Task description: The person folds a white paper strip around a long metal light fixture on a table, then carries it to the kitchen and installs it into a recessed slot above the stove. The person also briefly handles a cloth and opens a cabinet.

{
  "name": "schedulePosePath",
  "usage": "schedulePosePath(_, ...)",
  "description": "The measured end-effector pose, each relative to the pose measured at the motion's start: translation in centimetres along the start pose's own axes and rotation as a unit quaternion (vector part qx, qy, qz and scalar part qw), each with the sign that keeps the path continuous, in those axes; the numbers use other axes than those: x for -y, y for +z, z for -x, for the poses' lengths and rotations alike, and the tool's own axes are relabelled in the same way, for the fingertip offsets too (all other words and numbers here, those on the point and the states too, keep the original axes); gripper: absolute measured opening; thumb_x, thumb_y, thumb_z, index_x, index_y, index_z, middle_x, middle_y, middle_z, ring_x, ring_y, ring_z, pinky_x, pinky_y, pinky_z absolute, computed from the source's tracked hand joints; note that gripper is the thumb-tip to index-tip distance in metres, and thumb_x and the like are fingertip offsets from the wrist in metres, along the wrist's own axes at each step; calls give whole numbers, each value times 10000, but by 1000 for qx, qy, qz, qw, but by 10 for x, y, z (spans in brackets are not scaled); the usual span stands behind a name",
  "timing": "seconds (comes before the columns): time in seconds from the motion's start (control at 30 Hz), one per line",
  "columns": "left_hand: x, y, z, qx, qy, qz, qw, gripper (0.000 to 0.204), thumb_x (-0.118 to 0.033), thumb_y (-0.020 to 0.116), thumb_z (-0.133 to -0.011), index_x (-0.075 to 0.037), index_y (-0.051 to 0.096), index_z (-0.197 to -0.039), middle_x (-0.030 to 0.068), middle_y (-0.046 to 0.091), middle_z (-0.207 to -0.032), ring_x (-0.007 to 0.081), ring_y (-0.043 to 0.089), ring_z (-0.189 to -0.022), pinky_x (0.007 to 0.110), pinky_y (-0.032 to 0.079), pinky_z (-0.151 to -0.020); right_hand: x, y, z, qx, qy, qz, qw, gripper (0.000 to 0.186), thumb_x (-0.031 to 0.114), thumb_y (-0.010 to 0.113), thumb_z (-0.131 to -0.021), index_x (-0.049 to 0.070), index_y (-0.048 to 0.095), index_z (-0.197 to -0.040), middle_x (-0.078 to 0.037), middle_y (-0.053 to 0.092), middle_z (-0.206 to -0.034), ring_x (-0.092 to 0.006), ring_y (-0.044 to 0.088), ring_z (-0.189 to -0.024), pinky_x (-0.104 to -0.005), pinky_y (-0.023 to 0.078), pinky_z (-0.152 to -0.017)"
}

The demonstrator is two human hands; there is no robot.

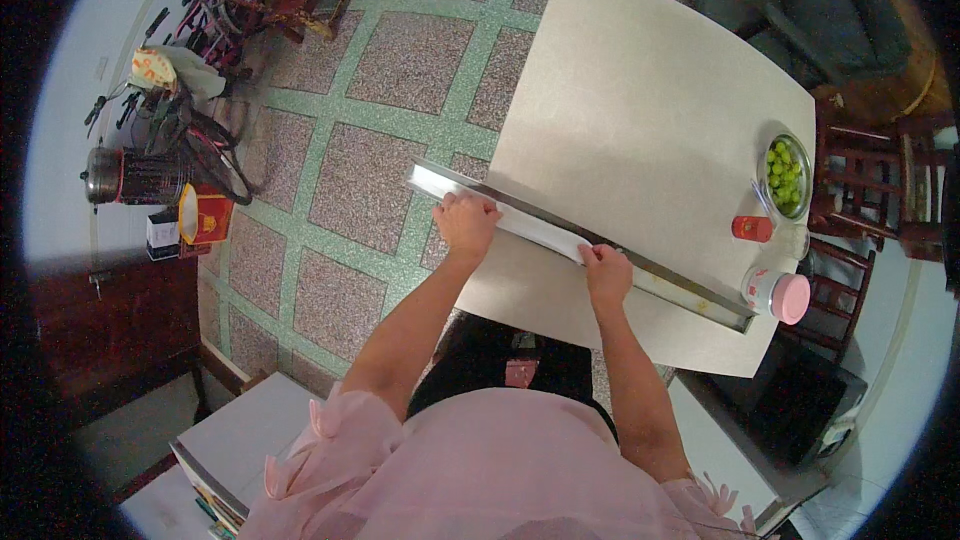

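A long metal channel [674, 293] lies diagonally on a pale tabletop [640, 70], its left end reaching past the table's left edge. A white strip [540, 233] runs along the channel's left and middle part. My left hand [466, 225] has its fingers curled onto the strip near the left end. My right hand [606, 273] pinches the strip's other end between thumb and fingers, near the middle of the channel. The right part of the channel shows a pale, stained inside.
At the table's right are a bowl of green fruit [784, 175], a red can [751, 228], a glass [797, 242] and a pink-lidded jar [790, 298]. Chairs [840, 295] and a dark sofa [830, 20] stand beyond. Bicycles [200, 140] line the left wall.
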State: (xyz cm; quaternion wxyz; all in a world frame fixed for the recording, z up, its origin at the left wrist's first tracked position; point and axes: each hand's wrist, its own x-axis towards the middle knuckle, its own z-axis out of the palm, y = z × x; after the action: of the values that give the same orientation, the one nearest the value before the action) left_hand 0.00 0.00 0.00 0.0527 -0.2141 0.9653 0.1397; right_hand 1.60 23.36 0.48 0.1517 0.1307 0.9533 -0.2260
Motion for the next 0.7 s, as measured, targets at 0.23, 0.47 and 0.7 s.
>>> schedulePosePath(0.23, 4, 2, -3, -3, -15, 5, 1000, 193, -336, 779, -605, -191, 701, -705, -8, 641, -767, 221, 552, -872, 410, 374, -745, -3, 10, 4, -42, -26, 31, 998, 309, 422, 690, -741, 117, 690, -791, -93, 651, -712, -297, 621, -670, -400, 474, -601)
schedulePosePath(0.47, -4, 3, 3, -45, 43, 54, 997, 125, -244, 745, -641, -168, 671, -705, -34, 626, -745, 215, 540, -847, 388, 361, -740, 1, 4, 3, -52, -40, 93, 993, 312, 406, 707, -720, 109, 611, -718, -101, 630, -668, -318, 610, -634, -433, 458, -547)
schedulePosePath(0.7, -3, 22, 10, -157, 197, -6, 968, 52, -184, 623, -688, -169, 667, -711, -37, 613, -807, 197, 509, -877, 386, 356, -751, -2, 3, 0, -44, -31, 77, 996, 237, 355, 694, -742, 134, 611, -766, -106, 613, -645, -325, 618, -646, -437, 464, -551)
